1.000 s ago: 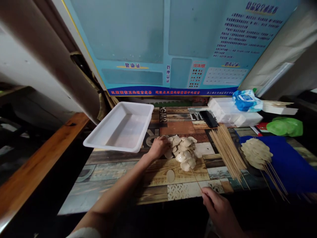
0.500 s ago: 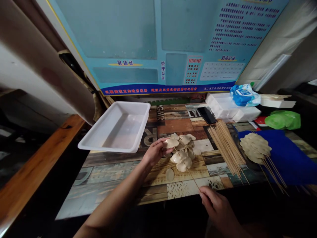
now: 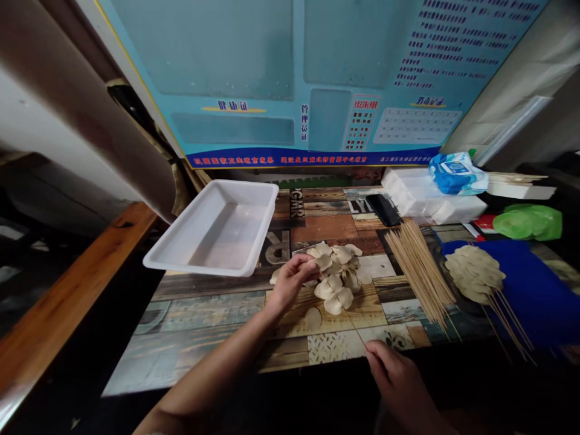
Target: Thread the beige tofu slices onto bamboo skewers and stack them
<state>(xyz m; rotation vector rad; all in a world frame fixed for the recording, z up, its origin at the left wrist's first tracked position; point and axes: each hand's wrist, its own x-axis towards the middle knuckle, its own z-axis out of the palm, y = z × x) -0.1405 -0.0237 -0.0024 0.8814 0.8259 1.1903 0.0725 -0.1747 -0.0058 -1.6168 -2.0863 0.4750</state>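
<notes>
My right hand (image 3: 393, 374) is closed on the lower end of a thin wooden skewer (image 3: 356, 328), which slants up and left. Pale round slices (image 3: 334, 293) are threaded along its upper part. My left hand (image 3: 294, 279) pinches a pale slice (image 3: 322, 261) at the skewer's upper end; its fingertips partly cover that slice. Around and behind the skewer lies a loose heap of the same slices (image 3: 348, 252). One single slice (image 3: 313, 319) rests on the table below my left hand.
A white plastic tub (image 3: 199, 266) stands on the left of the patterned table (image 3: 181, 332). To the right lie a bundle of bare skewers (image 3: 419, 275), a phone (image 3: 383, 209), filled skewers (image 3: 475, 273) by a blue cloth (image 3: 539, 290), white packs (image 3: 410, 187) and a green bag (image 3: 528, 222).
My left hand has shifted slightly right along the skewer's tip, its fingers now over the slice. My right hand keeps its grip in nearly the same place. The view has turned a little.
</notes>
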